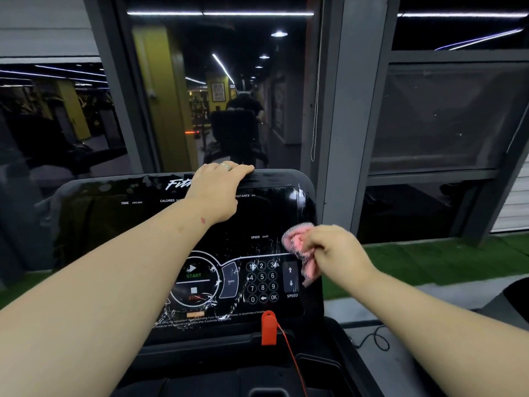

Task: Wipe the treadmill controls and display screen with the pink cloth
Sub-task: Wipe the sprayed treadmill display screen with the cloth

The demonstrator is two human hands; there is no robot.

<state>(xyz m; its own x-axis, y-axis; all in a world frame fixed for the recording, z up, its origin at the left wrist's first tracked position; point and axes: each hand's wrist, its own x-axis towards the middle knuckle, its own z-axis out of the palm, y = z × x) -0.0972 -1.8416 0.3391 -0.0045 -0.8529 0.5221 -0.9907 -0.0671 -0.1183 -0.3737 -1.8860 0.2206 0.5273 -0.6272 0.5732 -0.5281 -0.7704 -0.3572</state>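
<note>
**Console wipe: cloth at right edge of panel**

The right hand point(333, 250) grips the bunched pink cloth point(300, 247) at three o'clock on the treadmill console point(114, 224), just above the speed arrows point(290, 277). The left hand point(219, 190) lies over the console's top rim at twelve o'clock, fingers draped on it. White streaks cross the keypad point(262, 282). A red safety key point(269, 328) sits at six o'clock.

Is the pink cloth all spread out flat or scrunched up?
Scrunched up. The pink cloth sits bunched in the right hand, one end dangling beside the speed arrows.

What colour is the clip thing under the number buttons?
The safety clip is red, seen in the head view.
</note>
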